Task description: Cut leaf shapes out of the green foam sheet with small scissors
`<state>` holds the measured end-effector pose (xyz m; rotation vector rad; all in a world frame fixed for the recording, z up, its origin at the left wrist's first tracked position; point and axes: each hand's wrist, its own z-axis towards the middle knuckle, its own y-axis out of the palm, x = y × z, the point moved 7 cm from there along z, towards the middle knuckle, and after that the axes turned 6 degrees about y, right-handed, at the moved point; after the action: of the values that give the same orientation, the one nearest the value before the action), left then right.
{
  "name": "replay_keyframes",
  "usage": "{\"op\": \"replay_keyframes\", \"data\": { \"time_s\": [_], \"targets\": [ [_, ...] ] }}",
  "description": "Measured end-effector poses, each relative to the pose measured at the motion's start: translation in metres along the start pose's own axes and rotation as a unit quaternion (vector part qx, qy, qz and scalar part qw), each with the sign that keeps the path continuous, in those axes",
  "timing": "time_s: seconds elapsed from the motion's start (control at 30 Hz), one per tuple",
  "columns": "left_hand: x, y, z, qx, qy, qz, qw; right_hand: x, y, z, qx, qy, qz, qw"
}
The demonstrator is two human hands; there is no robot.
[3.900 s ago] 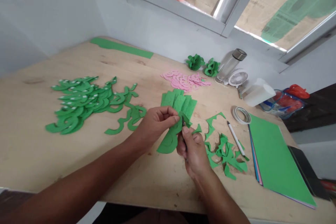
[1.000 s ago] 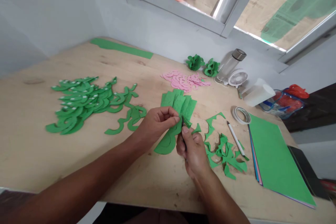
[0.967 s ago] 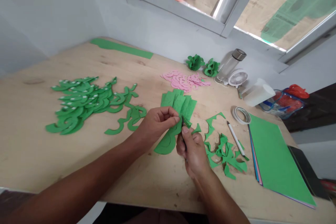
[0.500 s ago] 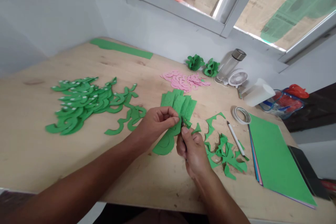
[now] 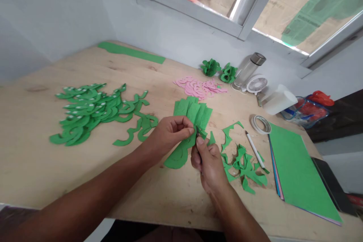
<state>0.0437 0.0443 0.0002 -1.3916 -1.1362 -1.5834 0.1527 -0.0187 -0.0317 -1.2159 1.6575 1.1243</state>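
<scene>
My left hand (image 5: pixel 173 133) pinches the upper edge of a green paper piece (image 5: pixel 177 155) with curved lines drawn on it. My right hand (image 5: pixel 208 159) is closed around small dark scissors (image 5: pixel 198 133), whose blades meet the paper beside my left fingertips. Most of the scissors is hidden by my right hand. Just behind the hands lie several green paper strips (image 5: pixel 193 111), side by side and overlapping. Green scraps (image 5: pixel 246 166) are scattered to the right of my right hand.
Cut green curved pieces (image 5: pixel 85 115) are piled at the left. Pink cutouts (image 5: pixel 198 87) lie at the back. Rightward are a white pen (image 5: pixel 254 149), a tape roll (image 5: pixel 260 124), green sheets (image 5: pixel 303 170), a bottle (image 5: pixel 249 70) and a small fan (image 5: pixel 256 84).
The green piece in my left hand has tilted slightly, and a loose scrap beside the scissors has shifted a little. Both hands stay in nearly the same place.
</scene>
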Motion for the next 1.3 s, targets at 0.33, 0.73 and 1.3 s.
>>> {"op": "replay_keyframes", "data": {
  "time_s": [0.33, 0.73, 1.3],
  "targets": [
    [-0.0032, 0.0007, 0.0001, -0.005, 0.003, -0.029, 1.000, 0.0023, -0.0005, -0.0008, 0.019, 0.010, 0.013, 1.000],
    [0.0004, 0.0002, 0.0009, -0.023, 0.003, 0.007, 1.000, 0.0018, 0.0000, -0.0006, 0.012, 0.012, 0.008, 1.000],
    [-0.0013, 0.0005, 0.0011, -0.029, 0.000, 0.001, 1.000, 0.0030, -0.0016, -0.0002, 0.029, 0.008, 0.001, 1.000]
  ]
}}
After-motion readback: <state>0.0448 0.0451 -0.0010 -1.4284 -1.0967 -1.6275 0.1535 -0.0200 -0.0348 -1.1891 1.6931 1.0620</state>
